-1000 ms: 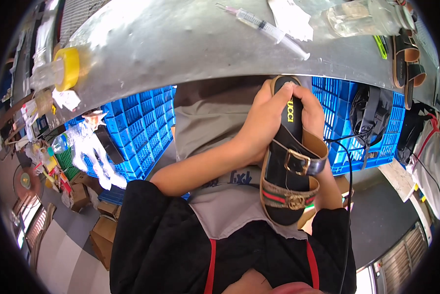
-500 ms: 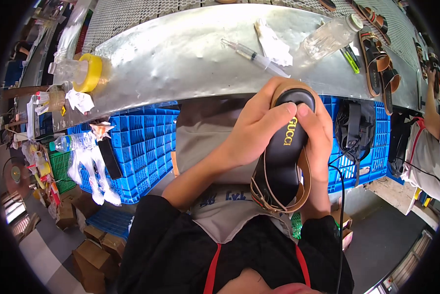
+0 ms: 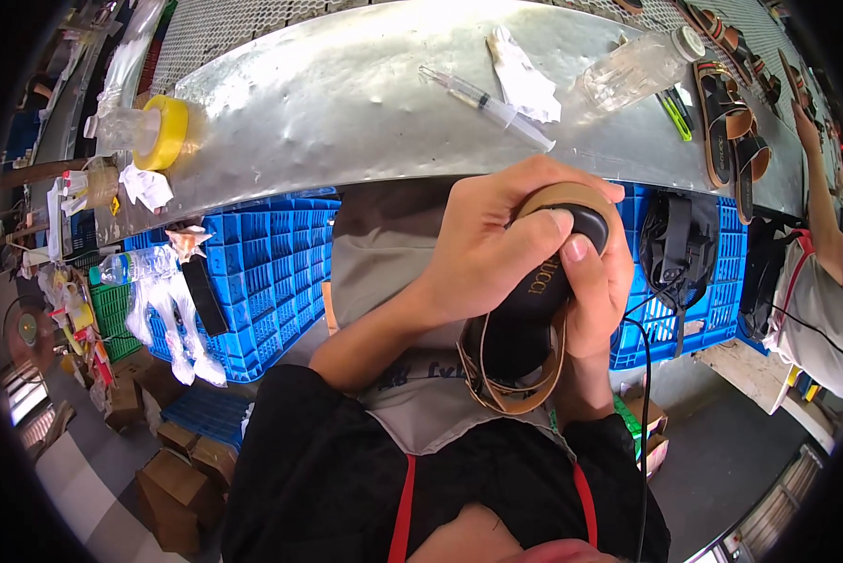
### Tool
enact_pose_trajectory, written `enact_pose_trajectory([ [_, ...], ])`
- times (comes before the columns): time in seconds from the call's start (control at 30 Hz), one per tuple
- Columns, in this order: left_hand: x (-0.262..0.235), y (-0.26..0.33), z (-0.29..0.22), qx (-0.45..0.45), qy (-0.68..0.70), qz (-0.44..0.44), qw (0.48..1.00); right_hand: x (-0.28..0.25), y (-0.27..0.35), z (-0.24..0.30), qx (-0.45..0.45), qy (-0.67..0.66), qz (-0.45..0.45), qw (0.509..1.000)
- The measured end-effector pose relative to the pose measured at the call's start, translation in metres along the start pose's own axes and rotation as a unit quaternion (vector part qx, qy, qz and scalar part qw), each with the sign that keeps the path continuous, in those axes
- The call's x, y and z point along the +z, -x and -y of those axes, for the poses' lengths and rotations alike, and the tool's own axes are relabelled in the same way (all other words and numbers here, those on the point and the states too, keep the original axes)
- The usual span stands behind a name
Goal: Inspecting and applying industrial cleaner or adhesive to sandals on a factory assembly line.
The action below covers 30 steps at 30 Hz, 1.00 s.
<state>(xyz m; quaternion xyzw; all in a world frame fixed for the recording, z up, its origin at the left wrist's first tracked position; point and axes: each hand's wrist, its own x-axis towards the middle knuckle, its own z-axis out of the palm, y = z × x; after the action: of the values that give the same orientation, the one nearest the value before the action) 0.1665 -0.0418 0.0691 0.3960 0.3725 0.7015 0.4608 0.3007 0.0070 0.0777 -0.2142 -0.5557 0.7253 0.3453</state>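
Observation:
Both my hands grip a black sandal (image 3: 520,349) with tan edging and a loop of tan straps, held in front of my apron just off the table's near edge. My left hand (image 3: 482,244) wraps the heel end from the left, its thumb pressed on the black insole. From the other side my right hand (image 3: 598,291) closes round the same end, its thumb on the insole just below the left thumb. The strapped end points down toward my body. Fingers under the sole are partly hidden.
On the metal table (image 3: 327,103) lie a syringe (image 3: 487,103), crumpled white paper (image 3: 524,80), a clear bottle (image 3: 642,68), a green cutter (image 3: 674,116) and several sandals (image 3: 717,131). Yellow tape (image 3: 163,131) is at left. Blue crates (image 3: 266,281) stand below. Another person's arm (image 3: 820,197) shows at right.
The sandal has tilted, and its strapped end has shifted slightly left. My left fingers now reach further over the heel end, and my right thumb has slid down, apart from the left one.

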Motion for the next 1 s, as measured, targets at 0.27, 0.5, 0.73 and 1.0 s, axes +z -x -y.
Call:
enact_pose_trajectory([
  [0.27,-0.007,-0.006,0.018,0.019,-0.038,-0.012,0.999,-0.006,-0.005,-0.012,0.000,0.058,0.001,0.998],
  [0.5,-0.014,-0.006,0.027,-0.014,-0.041,-0.041,0.998,-0.006,-0.015,-0.011,0.061,0.023,0.002,0.998],
  [0.73,-0.037,-0.043,-0.017,-0.128,0.079,0.138,0.979,-0.003,-0.025,-0.002,0.146,0.121,0.179,0.965],
  [1.0,-0.048,-0.040,-0.046,-0.216,-0.105,0.318,0.917,0.017,-0.013,-0.009,0.259,-0.086,0.131,0.953],
])
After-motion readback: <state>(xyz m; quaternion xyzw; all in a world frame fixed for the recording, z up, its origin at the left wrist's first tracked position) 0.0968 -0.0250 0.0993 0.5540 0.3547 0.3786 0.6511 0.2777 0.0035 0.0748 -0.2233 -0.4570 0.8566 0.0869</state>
